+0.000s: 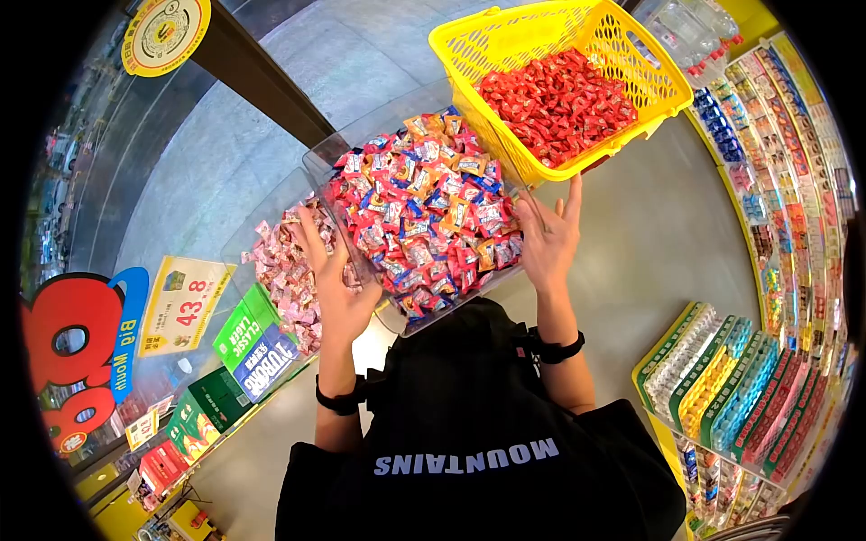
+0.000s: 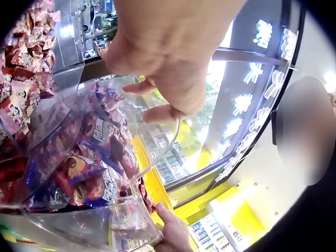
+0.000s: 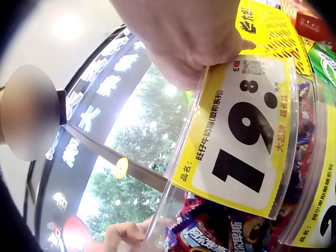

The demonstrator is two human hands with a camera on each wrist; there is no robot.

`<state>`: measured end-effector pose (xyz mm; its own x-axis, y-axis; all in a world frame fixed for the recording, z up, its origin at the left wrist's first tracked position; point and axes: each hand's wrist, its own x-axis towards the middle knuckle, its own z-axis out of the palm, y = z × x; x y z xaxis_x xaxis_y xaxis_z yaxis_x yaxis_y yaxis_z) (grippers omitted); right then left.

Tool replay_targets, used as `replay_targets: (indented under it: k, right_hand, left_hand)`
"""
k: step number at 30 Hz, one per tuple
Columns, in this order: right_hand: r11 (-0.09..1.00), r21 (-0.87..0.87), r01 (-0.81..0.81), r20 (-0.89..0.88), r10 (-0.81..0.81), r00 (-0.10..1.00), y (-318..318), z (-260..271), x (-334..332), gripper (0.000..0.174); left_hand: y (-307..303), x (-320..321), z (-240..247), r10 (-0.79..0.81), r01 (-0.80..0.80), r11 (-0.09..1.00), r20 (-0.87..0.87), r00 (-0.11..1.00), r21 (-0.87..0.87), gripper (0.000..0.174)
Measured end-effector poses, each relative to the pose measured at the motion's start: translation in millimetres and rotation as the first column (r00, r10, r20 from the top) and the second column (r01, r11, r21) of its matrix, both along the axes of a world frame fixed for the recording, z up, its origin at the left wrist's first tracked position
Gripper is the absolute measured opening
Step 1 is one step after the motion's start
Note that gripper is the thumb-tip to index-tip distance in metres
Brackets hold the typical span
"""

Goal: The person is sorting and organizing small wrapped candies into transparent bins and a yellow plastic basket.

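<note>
A clear plastic bin (image 1: 393, 320) full of wrapped candies (image 1: 424, 212) in red, blue and orange is between both hands. My left hand (image 1: 341, 293) grips its left rim, with fingers bent over the edge in the left wrist view. On the opposite side, my right hand (image 1: 552, 242) holds the other rim. In the right wrist view the right fingers bend over the edge beside a yellow price tag (image 3: 239, 139) reading 19.8. The bin tilts in the head view, and its underside is hidden.
Just beyond the bin stands a yellow basket (image 1: 487, 108) containing red-wrapped candies (image 1: 564, 104). Pink-wrapped candies (image 1: 284, 261) lie to the left, near a green beer carton (image 1: 244, 329). Stocked shelves (image 1: 785, 180) curve along the right, with a tiered candy display (image 1: 722, 388) lower down.
</note>
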<state>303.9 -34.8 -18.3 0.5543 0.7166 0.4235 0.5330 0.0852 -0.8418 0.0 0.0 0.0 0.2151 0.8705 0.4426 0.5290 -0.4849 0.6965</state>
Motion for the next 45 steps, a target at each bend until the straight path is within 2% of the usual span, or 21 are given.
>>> replay_targets:
  k: [2, 8, 11, 14, 19, 28, 29, 31, 36, 45]
  right_hand:
    - [1.000, -0.004, 0.001, 0.013, -0.001, 1.000, -4.4, 0.3, 0.1, 0.028]
    - [1.000, 0.013, -0.028, 0.034, 0.028, 0.999, 5.6, 6.2, 8.7, 0.027]
    - [1.000, 0.002, -0.027, 0.073, 0.027, 0.997, 10.7, 6.7, 16.3, 0.026]
    - [0.999, -0.007, -0.043, 0.125, 0.044, 0.991, 9.8, 9.6, 23.5, 0.026]
    - [0.995, 0.030, -0.095, 0.077, 0.093, 0.993, 3.0, 11.3, 31.0, 0.026]
    - [0.989, 0.054, -0.136, 0.044, 0.134, 0.990, 3.0, 22.4, 33.2, 0.024]
    - [0.989, 0.048, -0.142, 0.038, 0.141, 0.989, 1.8, 23.1, 34.2, 0.024]
    - [0.986, 0.054, -0.155, 0.037, 0.153, 0.988, -9.7, 23.7, 37.3, 0.024]
    - [0.984, 0.064, -0.167, 0.022, 0.166, 0.986, -34.8, 23.3, 44.0, 0.024]
    - [0.989, -0.021, -0.146, -0.058, 0.145, 0.988, -11.1, 24.7, 30.6, 0.024]
  left_hand:
    - [-4.7, -2.0, 7.7, -0.020, 0.021, 1.000, -0.053, 0.998, 0.012, 0.090]
    - [2.2, 5.7, 9.4, 0.004, -0.005, 1.000, -0.061, 0.998, -0.022, 0.090]
    - [3.4, 11.7, 7.7, 0.012, -0.013, 0.999, -0.024, 1.000, -0.039, 0.083]
    - [-3.4, 15.1, 2.2, 0.021, -0.021, 1.000, 0.005, 1.000, -0.020, 0.087]
    - [-25.4, 23.2, 10.4, 0.071, -0.071, 0.997, -0.042, 0.997, 0.006, 0.093]
    - [-31.0, 25.3, 13.8, 0.078, -0.077, 0.997, 0.043, 0.996, -0.023, 0.090]
    - [-34.1, 25.3, 15.8, 0.088, -0.088, 0.996, 0.010, 0.996, -0.016, 0.089]
    - [-45.2, 28.2, 19.2, 0.098, -0.098, 0.995, -0.052, 0.994, 0.002, 0.088]
    - [-69.4, 34.7, 17.1, 0.086, -0.087, 0.996, -0.027, 0.996, -0.019, 0.088]
    - [-27.4, 19.1, 11.9, 0.039, -0.042, 0.997, -0.045, 0.998, -0.064, 0.090]
